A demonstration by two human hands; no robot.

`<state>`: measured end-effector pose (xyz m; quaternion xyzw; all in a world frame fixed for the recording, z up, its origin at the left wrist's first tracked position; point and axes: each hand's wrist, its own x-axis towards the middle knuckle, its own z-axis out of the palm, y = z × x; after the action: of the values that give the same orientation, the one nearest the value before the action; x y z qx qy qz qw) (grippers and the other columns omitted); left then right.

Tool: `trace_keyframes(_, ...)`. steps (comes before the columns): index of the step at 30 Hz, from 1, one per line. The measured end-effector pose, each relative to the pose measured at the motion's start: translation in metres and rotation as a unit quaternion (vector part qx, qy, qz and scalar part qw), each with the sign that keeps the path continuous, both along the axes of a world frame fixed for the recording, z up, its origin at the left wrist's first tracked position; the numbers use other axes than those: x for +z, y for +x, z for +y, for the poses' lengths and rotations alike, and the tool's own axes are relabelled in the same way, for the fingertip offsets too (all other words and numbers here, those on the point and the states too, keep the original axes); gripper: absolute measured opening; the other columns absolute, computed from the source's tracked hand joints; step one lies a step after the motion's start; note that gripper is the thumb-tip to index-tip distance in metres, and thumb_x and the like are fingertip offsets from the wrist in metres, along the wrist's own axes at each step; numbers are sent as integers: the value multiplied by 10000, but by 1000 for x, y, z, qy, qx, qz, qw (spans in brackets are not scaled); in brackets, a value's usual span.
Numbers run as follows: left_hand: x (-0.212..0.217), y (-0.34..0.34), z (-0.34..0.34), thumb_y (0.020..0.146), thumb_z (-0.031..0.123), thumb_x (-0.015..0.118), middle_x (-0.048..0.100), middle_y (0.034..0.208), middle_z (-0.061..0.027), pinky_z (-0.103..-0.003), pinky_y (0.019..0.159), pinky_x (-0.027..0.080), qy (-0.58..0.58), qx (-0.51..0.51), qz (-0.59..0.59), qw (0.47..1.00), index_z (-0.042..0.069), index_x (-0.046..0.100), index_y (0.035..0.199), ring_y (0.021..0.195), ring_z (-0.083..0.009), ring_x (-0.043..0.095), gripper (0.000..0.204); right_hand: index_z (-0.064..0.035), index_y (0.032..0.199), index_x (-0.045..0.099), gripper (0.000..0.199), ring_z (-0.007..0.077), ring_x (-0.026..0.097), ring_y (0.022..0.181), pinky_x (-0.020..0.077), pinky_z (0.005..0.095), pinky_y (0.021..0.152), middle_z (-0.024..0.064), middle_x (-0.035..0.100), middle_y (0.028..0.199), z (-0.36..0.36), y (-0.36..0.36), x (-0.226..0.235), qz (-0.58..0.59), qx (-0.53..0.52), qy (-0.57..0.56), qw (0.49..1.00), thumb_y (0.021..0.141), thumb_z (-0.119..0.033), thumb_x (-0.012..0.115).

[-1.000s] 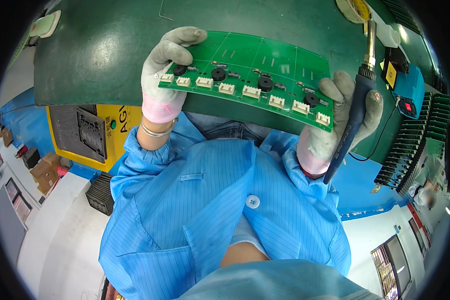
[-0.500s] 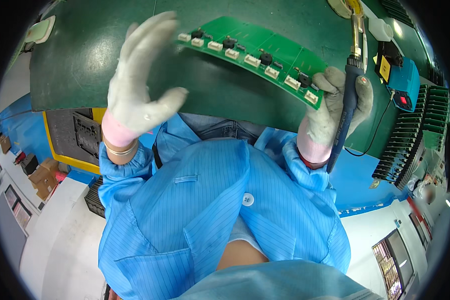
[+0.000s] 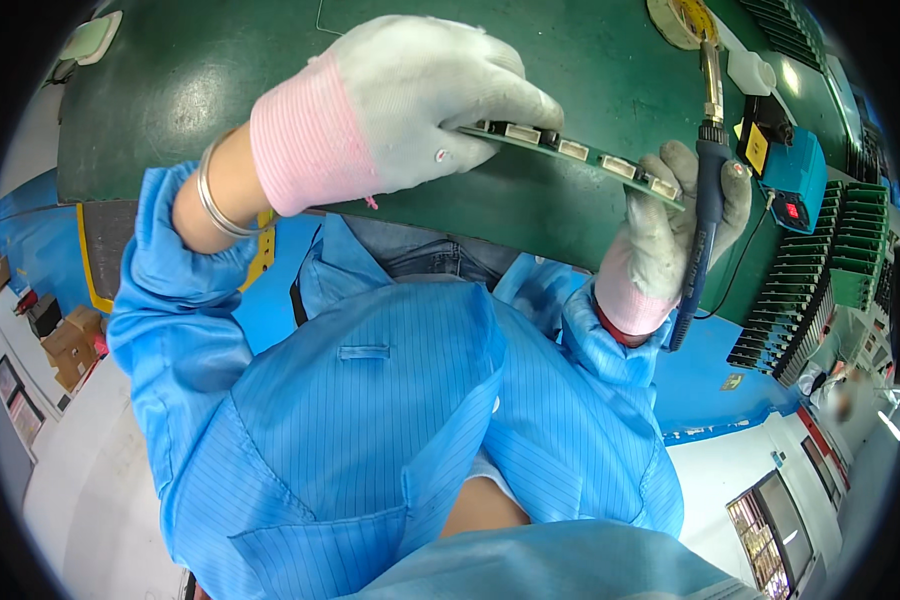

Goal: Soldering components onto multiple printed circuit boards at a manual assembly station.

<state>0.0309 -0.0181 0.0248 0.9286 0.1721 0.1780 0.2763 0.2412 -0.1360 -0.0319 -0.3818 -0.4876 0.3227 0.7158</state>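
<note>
I see the green board [image 3: 580,155] held edge-on above the bench, left hand [image 3: 420,100] closed over one end, right hand [image 3: 670,230] pinching the other while also gripping the soldering iron [image 3: 705,190]; that crowded grip could let the board slip.

The gloves [image 3: 420,100] are white with pink cuffs. The circuit board [image 3: 570,150] is green with white connectors; the soldering iron [image 3: 698,240] is blue. The smock [image 3: 370,400] is blue, finely striped, and the table [image 3: 220,90] is dark green.
</note>
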Motion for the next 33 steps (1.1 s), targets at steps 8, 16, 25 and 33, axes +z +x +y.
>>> trace_keyframes(8, 23, 21, 58, 745, 132, 608, 676, 803, -61, -243, 608, 503, -507, -43, 261, 820, -1, 616, 1140, 670, -78, 609, 417, -124, 1339, 365, 637, 189, 529, 848, 459, 346, 718, 151, 546, 1021, 4, -5, -3, -19, -148, -70, 986, 815, -233, 710)
trace_keyframes(16, -49, 37, 69, 737, 87, 629, 675, 859, -80, -245, 628, 520, -587, 11, 216, 780, -67, 599, 1110, 729, -123, 635, 405, -56, 1155, 495, 471, 229, 596, 763, 463, 365, 788, 155, 615, 849, -4, 3, -50, -73, -127, -3, 989, 847, -374, 656)
trace_keyframes(25, -39, 40, 83, 736, 118, 624, 676, 846, -78, -246, 611, 517, -584, -76, 237, 773, -70, 601, 1098, 697, -117, 630, 408, -6, 944, 611, 392, 160, 550, 666, 451, 300, 719, 89, 598, 768, 5, 20, -45, 83, -6, -153, 985, 774, -334, 742)
trace_keyframes(33, -44, 45, 88, 747, 114, 628, 677, 861, -81, -255, 629, 522, -568, -88, 279, 769, -67, 600, 1100, 714, -121, 633, 397, 14, 980, 596, 320, 210, 578, 794, 468, 269, 708, 199, 598, 980, 3, 28, -51, 165, 68, -191, 965, 762, -190, 712)
